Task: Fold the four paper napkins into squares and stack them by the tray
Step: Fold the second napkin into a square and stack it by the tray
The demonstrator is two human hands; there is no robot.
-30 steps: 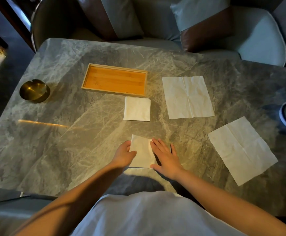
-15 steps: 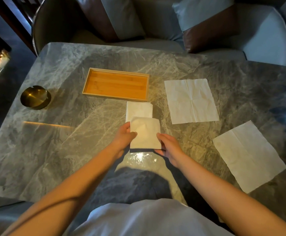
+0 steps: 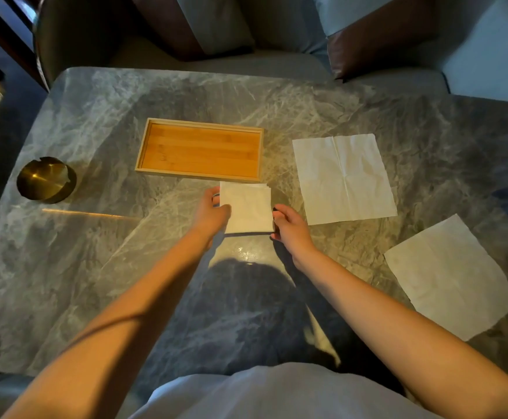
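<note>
Main risk here: misaligned stack. The folded napkin is pinched by its side edges between both hands — left hand on the left edge, right hand on the right edge — and sits over another folded square whose edges peek out along the far and right sides. If one hand lets go first, thin paper like this will likely skew or slide off the one below. The folds may also spring open once pressure is off; it's soft tissue and the creases look weak. Can't tell if it's fully down on the lower one yet — there's a dark shadow under the near edge.

Napkin: white, roughly square, slightly crinkled, just beside the tray on its near side, right end. Two more napkins lie flat on the bench, unfolded — one right of the tray, one nearer and further right. So about half done, I'd say.
</note>
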